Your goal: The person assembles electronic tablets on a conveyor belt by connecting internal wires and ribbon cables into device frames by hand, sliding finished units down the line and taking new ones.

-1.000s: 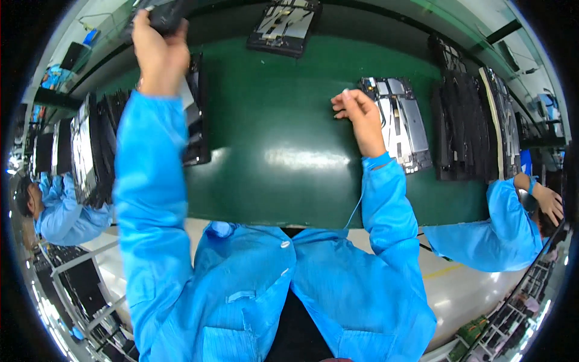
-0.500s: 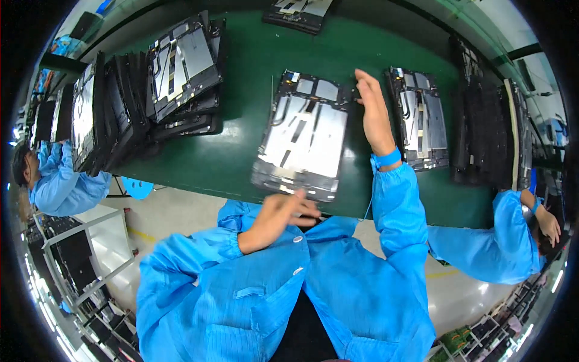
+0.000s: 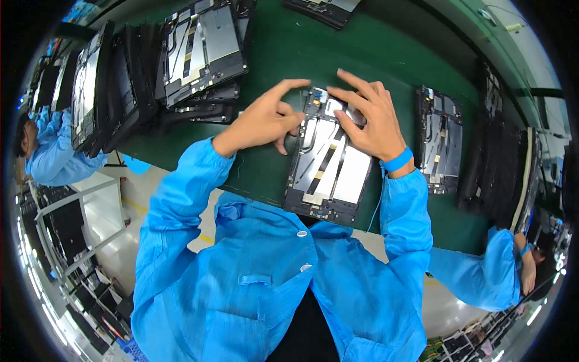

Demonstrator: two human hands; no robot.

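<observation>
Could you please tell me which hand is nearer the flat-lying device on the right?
Right: the right hand is over the middle device, left of the right-hand device; the left hand is farther left.

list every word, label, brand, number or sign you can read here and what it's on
No text can be read.
Opened device under the hands: any small markings are too small to read.
Device on the left-hand pile: likewise too small.
Device lying to the right: likewise.
Blue jacket: no lettering visible.
</observation>
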